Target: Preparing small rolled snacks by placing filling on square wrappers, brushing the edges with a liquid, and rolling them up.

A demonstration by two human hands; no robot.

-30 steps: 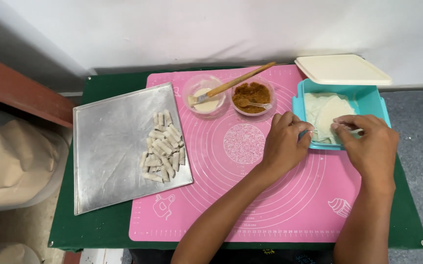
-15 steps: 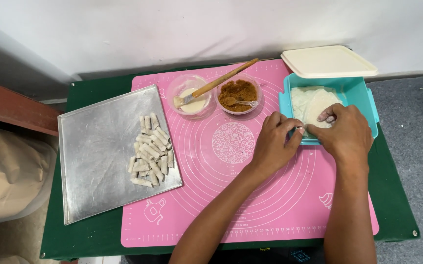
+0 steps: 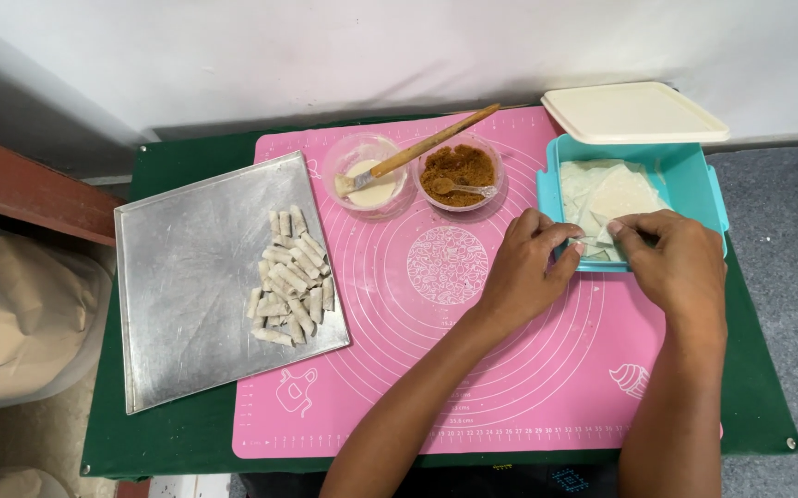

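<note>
Both hands meet at the near rim of a teal plastic box (image 3: 705,189) that holds a stack of pale, thin dough wrappers (image 3: 607,194). My left hand (image 3: 528,272) pinches the edge of a wrapper at the box's front left. My right hand (image 3: 676,263) grips the same wrapper edge from the right. The fingertips of the two hands nearly touch. Below the hands lies a pink silicone baking mat (image 3: 473,369) on a green table (image 3: 187,433).
A metal tray (image 3: 187,277) at the left carries several small rolled pastries (image 3: 290,277). Behind the mat's centre stand a bowl of pale paste with a wooden brush (image 3: 371,180) and a bowl of brown filling with a spoon (image 3: 456,173). The cream box lid (image 3: 634,112) rests behind the box.
The camera view shifted slightly. Both hands slid from inside the box toward its near rim and came closer together on the wrapper edge.
</note>
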